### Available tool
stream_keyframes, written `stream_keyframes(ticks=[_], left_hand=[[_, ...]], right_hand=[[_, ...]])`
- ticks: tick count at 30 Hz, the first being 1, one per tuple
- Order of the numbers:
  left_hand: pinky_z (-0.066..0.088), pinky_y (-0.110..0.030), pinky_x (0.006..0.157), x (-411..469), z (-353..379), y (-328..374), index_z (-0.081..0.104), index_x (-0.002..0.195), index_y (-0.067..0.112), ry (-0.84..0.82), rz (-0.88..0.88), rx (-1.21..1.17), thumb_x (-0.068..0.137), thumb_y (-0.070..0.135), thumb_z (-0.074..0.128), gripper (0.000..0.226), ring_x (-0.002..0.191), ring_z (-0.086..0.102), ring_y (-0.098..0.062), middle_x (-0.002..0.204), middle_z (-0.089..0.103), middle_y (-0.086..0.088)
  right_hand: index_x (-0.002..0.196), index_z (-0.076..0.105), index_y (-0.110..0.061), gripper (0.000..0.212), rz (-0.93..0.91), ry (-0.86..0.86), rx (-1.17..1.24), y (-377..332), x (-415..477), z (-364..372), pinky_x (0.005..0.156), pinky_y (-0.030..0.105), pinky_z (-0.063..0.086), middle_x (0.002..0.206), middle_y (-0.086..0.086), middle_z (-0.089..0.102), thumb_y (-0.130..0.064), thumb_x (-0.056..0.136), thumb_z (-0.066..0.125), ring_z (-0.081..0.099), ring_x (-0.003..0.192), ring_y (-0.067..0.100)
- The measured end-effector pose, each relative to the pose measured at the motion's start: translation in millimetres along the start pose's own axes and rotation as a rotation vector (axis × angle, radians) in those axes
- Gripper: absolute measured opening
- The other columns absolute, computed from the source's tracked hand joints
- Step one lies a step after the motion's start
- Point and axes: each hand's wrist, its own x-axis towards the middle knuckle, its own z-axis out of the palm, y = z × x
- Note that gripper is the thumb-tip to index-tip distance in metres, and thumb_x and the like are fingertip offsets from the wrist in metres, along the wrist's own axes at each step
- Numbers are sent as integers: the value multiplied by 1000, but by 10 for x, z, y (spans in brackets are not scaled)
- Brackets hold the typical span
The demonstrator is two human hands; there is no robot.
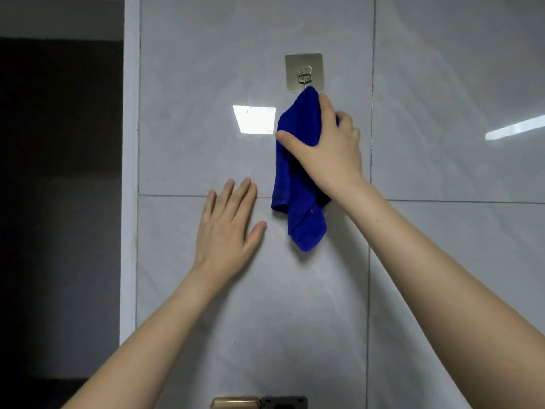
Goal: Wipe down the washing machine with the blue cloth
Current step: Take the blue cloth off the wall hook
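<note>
Pale tiled wall (206, 84) fills the frame. At centre right, the right hand (327, 143) grips the blue cloth (298, 208) hanging from a metal hook (303, 72). The left hand (227, 228), fingers straight, lies at centre, left of the cloth.

I have both bare forearms reaching up and away from me, one from the near left, one from the near right. My left hand (227, 228) is flat, palm away, fingers straight and close together, thumb splayed to the right. My right hand (327, 143) sits higher and to its right, thumb and fingers curled round the upper part of the blue cloth (298, 202).
</note>
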Motion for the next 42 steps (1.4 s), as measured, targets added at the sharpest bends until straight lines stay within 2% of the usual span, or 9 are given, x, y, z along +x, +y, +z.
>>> stream_keyframes(ticks=[3,7,11,15,22,29,31,38,42], left_hand=[[12,-45,123,-8,92,-92,33,155,15,15,28,30,99,45,40,64,151,24,-26,162,31,0],[12,-44,124,-14,156,-145,31,156,16,49,71,62,100,47,38,64,152,22,-25,163,28,1],[13,-45,123,-22,191,-169,32,156,15,83,89,83,100,46,38,65,151,24,-26,163,29,0],[16,-46,123,-20,191,-171,32,156,15,90,94,90,99,46,38,64,150,26,-26,162,30,0],[11,-43,124,-20,193,-176,31,156,15,73,96,94,101,46,37,64,152,23,-24,163,30,1],[14,-45,123,-21,218,-188,32,156,15,95,107,80,100,45,38,64,151,25,-25,162,31,0],[15,-45,122,-15,212,-188,33,155,14,101,115,70,100,44,39,63,150,27,-26,161,33,-1],[10,-42,123,-51,85,-147,41,151,11,44,85,-71,98,35,40,58,149,28,-28,158,39,-5],[27,-46,118,-335,-63,-54,57,137,6,16,39,-246,95,27,44,48,139,43,-34,144,55,-12]], right_hand=[[157,8,-32,108,29,27,-135,-18,42,160,104,48,34,149,12,32,-72,74,64,33,130,35],[155,11,-40,98,23,109,-165,134,-6,208,94,41,39,141,11,36,-63,78,66,38,117,34],[152,19,-44,86,0,125,49,283,-123,211,85,27,39,134,4,41,-50,83,69,43,108,20],[149,35,-39,73,-27,141,368,336,-189,236,85,7,37,127,-12,50,-41,87,73,47,104,-12],[142,51,-30,63,-43,193,530,285,-106,162,103,27,48,132,-13,57,-32,85,78,53,120,-3],[139,54,-27,60,-88,284,524,43,204,-52,97,15,46,128,-12,58,-30,84,79,54,116,-5],[138,55,-27,60,-82,271,515,16,124,-98,99,18,47,130,-13,58,-30,84,79,54,118,-4],[134,59,-23,56,107,185,534,202,-1008,-172,98,14,48,132,-17,61,-21,83,81,57,118,-5],[133,60,-26,56,252,120,472,350,-1800,-230,98,17,49,131,-20,61,-20,83,82,57,118,-4]])
